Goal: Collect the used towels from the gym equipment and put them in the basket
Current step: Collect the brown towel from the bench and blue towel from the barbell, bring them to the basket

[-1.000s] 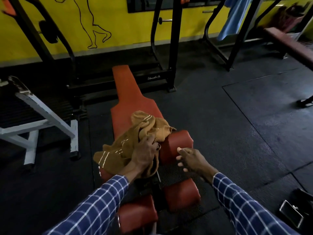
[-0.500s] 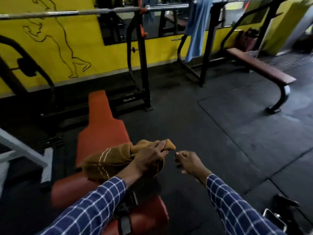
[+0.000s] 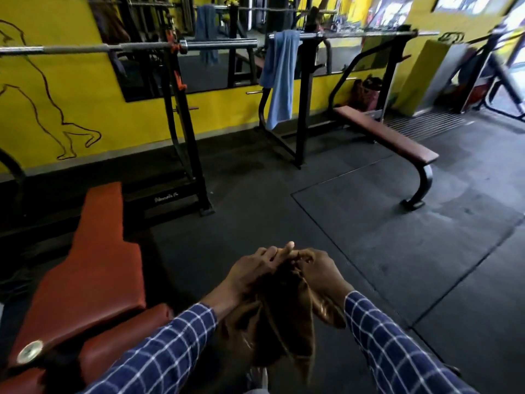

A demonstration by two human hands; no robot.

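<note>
A brown towel hangs between my two hands, off the bench and over the dark floor. My left hand grips its top edge, and my right hand pinches the same edge right beside it, fingertips nearly touching. A blue towel is draped over the rack bar straight ahead by the yellow wall. Another blue towel shows farther back, in the mirror. No basket is visible.
An orange padded bench lies at my left. A barbell rests on a black rack. A brown flat bench stands at the right. Black rubber floor spreads ahead.
My left hand lifted the brown towel off the orange bench and carried it right. My right hand came in and took hold of it. My view rose and turned right.
</note>
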